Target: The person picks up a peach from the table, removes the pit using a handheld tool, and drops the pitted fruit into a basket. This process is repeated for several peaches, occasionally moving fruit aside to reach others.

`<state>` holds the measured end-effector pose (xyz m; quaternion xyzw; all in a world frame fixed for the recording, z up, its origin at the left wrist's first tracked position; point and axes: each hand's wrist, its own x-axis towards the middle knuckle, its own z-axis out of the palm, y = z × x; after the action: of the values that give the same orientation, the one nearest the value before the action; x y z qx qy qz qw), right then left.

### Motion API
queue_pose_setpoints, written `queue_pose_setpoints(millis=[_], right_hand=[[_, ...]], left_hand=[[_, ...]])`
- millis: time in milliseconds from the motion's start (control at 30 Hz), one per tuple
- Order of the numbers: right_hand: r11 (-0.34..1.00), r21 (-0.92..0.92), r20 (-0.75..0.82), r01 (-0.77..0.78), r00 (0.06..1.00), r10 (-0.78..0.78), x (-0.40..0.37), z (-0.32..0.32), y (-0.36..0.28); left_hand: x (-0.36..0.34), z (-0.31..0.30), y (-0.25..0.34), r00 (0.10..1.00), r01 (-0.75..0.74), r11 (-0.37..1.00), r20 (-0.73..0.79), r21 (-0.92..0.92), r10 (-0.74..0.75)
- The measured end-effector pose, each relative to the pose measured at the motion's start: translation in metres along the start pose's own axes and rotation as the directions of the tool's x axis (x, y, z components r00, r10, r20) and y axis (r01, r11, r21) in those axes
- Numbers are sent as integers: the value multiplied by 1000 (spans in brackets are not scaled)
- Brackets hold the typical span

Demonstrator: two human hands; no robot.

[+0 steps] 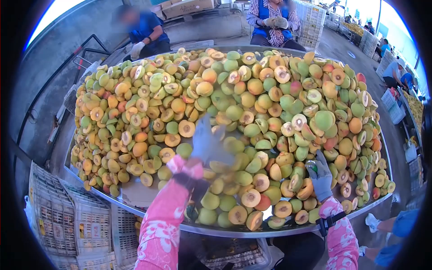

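Observation:
A large heap of yellow, green and red-blushed apricot-like fruit point(186, 128) covers the metal-edged table point(135, 209); many are halved, with brown centres showing. My left hand point(209, 143), in a grey glove, is over the middle of the heap, smeared by motion, its fingers seeming spread with no fruit visible in them. At the right front, my right hand point(321, 179), also gloved, is low among the fruit. Its fingers are bent around a small shiny item with green on it point(311, 167), partly hidden, whose kind I cannot make out.
Plastic crates point(92, 225) stand stacked at the left front, and another crate point(243, 256) is beneath the table. Two people sit across the table, one with gloved hands point(276, 22) together. A person's legs point(396, 231) show at the right. White crates point(312, 22) are stacked behind.

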<state>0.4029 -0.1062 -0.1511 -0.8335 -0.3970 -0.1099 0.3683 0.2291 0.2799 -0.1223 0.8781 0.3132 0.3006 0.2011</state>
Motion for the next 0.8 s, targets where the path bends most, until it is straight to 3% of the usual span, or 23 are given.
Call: queue_pose_setpoints(millis=[33,67,133,267,300,367,500,533,567,633,667,700,733,767,800], right_hand=[[999,-2,19,-32,999,32,1,-2,-4],[999,-49,29,-20,999,22,0,-1,3],[998,-65,8,-5,1000,6,2,0,4],[995,-94,-2,-15,1000,15,2,3,8],[996,-87,2,-8,1000,9,2,5,8],[994,-97,-32,49,998,-52,6,4,1],[997,-55,-49,54,997,-57,3,5,3],[996,-30,-52,86,995,-87,0,7,1],[996,-69,-9,48,999,-48,-6,8,-3],[995,-7,112,98,989,-97,-13,6,-30],[995,-11,125,98,987,-96,-13,3,-46],[978,-53,42,203,979,-201,-8,-4,-70],[948,-102,-39,303,951,-308,-5,-11,-94],[946,-103,-25,307,950,-311,-6,-19,-118],[971,11,9,239,971,-239,-8,-27,-143]], left_hand=[[19,27,-19,986,38,999,-165,27,-33],[30,38,-20,987,34,999,-157,25,-30],[43,51,-12,972,214,973,-114,87,-204],[32,43,16,979,161,987,126,24,-162],[22,43,15,979,155,987,125,32,-158],[1,45,14,948,195,969,282,-155,-145],[-38,17,48,952,146,966,296,-213,-79],[-54,12,50,943,177,927,325,-331,-64],[-70,6,52,934,211,871,353,-444,-47],[-96,-22,71,953,148,874,302,-462,-2],[-111,-42,82,898,387,669,423,-634,-118],[-129,-63,94,807,586,379,560,-716,-190],[-145,-82,109,802,597,255,564,-761,-197],[-159,-89,110,799,602,244,566,-761,-205],[-171,-97,111,821,567,111,549,-816,-158]])
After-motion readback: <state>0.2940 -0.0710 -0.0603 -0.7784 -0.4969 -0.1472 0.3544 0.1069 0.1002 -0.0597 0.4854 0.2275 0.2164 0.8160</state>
